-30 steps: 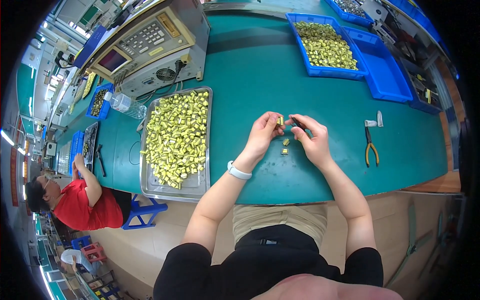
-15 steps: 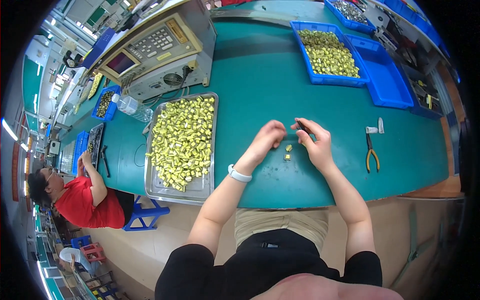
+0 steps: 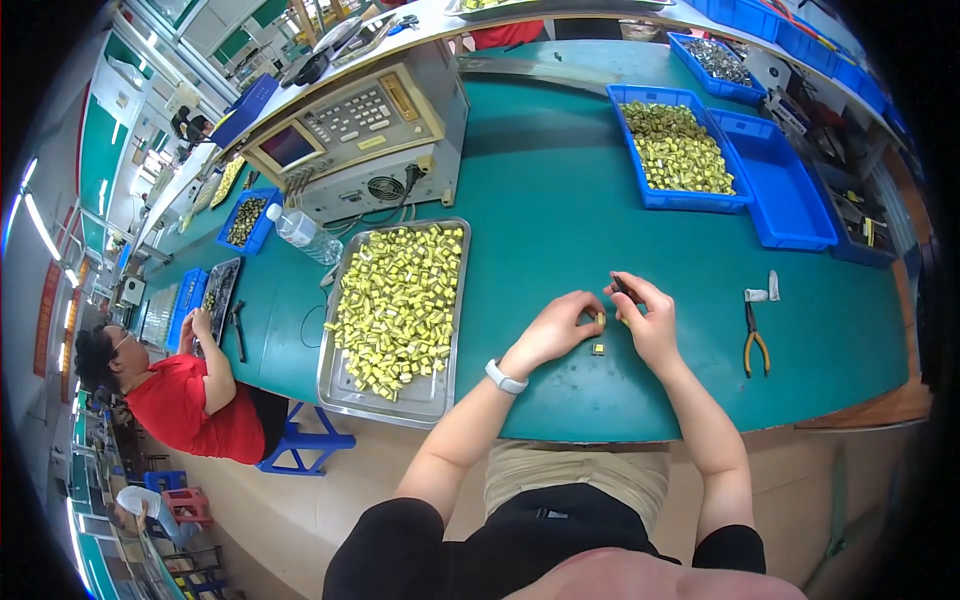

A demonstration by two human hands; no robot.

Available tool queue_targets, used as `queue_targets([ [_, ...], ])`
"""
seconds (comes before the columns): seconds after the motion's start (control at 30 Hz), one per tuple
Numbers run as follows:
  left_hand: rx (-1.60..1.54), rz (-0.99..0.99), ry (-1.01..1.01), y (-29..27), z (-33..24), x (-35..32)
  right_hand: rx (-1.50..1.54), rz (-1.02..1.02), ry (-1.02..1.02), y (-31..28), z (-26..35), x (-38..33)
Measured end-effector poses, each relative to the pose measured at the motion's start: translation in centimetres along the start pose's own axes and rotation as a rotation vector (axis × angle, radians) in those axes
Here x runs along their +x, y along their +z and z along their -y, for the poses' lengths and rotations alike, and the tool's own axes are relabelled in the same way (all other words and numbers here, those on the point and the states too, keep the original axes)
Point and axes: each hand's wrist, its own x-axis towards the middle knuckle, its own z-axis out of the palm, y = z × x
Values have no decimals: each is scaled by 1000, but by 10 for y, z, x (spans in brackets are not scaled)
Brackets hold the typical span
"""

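My left hand [image 3: 566,326] is closed, its thumb and fingertips pinching a small yellow block-shaped component [image 3: 600,319] just above the green tabletop. Close by on the right, my right hand [image 3: 650,318] is curled round a short dark tool [image 3: 624,288]; the fingers cover most of it, so its kind cannot be made out. On the table below the hands sits another small component [image 3: 598,349], yellow on top with dark sides. A large metal tray [image 3: 448,388] heaped with many such yellow components lies left of my left forearm.
A bench instrument [image 3: 350,130] and a plastic bottle [image 3: 306,236] stand beyond the tray. Far right are a blue bin [image 3: 690,200] of components, a bare blue bin [image 3: 790,200] and yellow-handled pliers [image 3: 755,345]. A co-worker in a red shirt [image 3: 190,410] sits at the left.
My left hand has come down and right and picked up one of the two components from the table. My right hand still holds the dark tool. The whole view has shifted slightly.
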Motion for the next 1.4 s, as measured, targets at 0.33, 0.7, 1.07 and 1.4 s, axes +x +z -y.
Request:
queue_targets([
  [0.33,-622,-207,-57,-3,18,13,-163,32,-46,-1,0,1],
  [0.7,-763,-269,31,-7,7,10,-416,13,-190,0,6,3],
  [1.07,-720,-217,18,-4,10,8,-481,6,-266,1,6,4],
  [1.4,-764,-310,1,-1,11,11,-416,4,-199,2,7,3],
])
